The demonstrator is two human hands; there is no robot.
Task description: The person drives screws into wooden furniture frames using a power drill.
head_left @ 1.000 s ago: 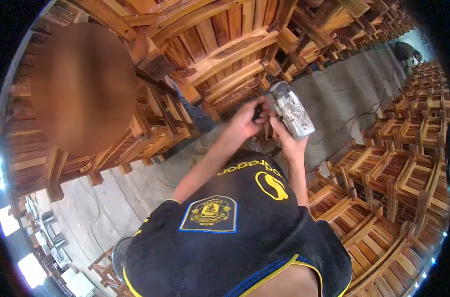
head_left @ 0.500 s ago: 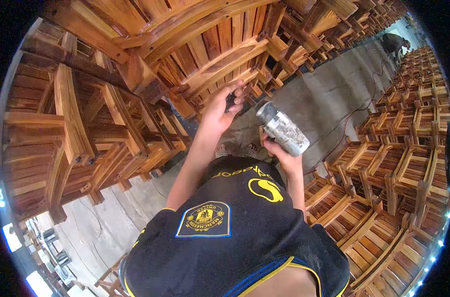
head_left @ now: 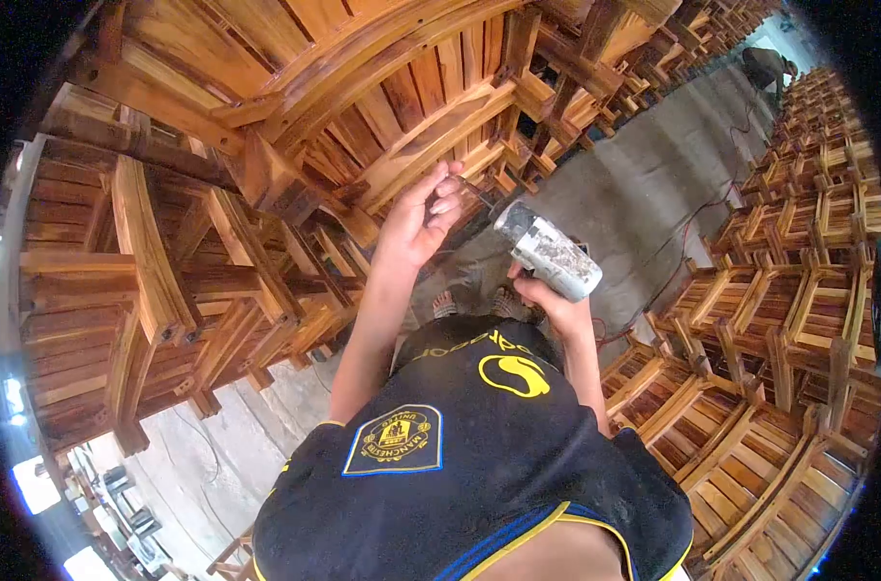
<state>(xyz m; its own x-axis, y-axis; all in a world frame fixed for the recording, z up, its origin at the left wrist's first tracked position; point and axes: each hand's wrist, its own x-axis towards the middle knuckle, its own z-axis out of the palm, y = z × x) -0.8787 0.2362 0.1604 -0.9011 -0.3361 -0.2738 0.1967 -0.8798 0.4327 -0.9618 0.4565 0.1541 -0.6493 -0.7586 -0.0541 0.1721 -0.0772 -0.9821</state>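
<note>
My right hand (head_left: 549,295) is wrapped round the handle of a worn white cordless drill (head_left: 556,257), whose body is scuffed and spotted with dark marks. A thin dark bit (head_left: 476,192) sticks out of its front, pointing up and left. My left hand (head_left: 421,215) is at the tip of this bit, its fingers curled together; anything small between them is too hidden to name. Just beyond the left hand is a stack of varnished slatted wooden furniture (head_left: 431,126) with curved rails.
More stacked wooden frames (head_left: 159,242) stand close on my left. Rows of similar slatted pieces (head_left: 750,339) line the right side. A grey floor aisle (head_left: 644,174) runs between them, with a reddish cable (head_left: 687,237) along it. Another person (head_left: 765,70) bends over far up the aisle.
The drill has shifted slightly left and its bit now shows plainly. My left hand has moved a little left and its fingers have closed at the bit's tip.
</note>
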